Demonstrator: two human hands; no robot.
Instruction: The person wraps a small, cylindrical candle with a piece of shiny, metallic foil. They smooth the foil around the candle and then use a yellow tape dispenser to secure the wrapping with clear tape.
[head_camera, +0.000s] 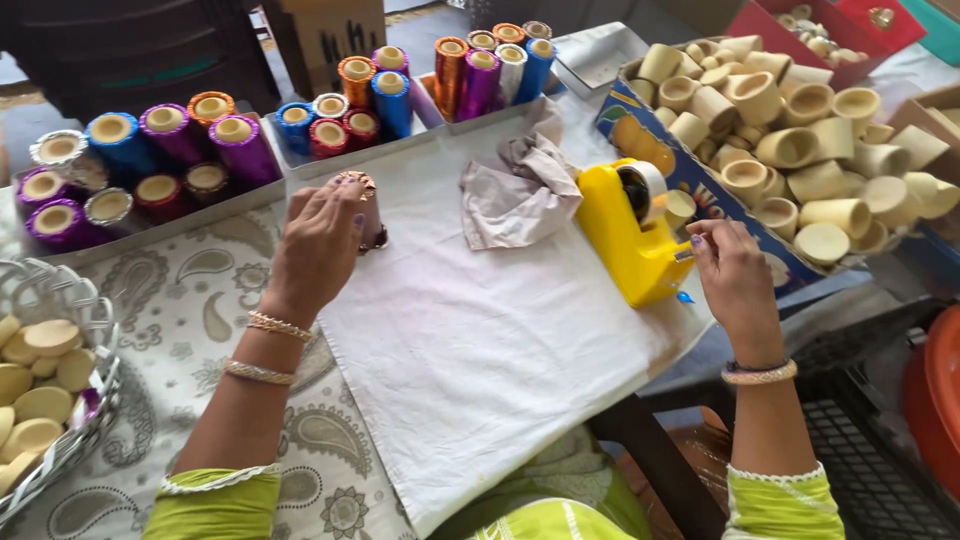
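Our left hand (318, 245) is curled around a small foil-wrapped cup (362, 210), holding it upright on the white cloth (480, 340). Our right hand (732, 275) reaches to the front of the yellow tape dispenser (630, 235), thumb and forefinger pinched at the tape end. A crumpled rag (520, 185) lies between them. Plain cups fill the box (700, 185) on the right; shiny wrapped cups (180, 135) sit in trays behind.
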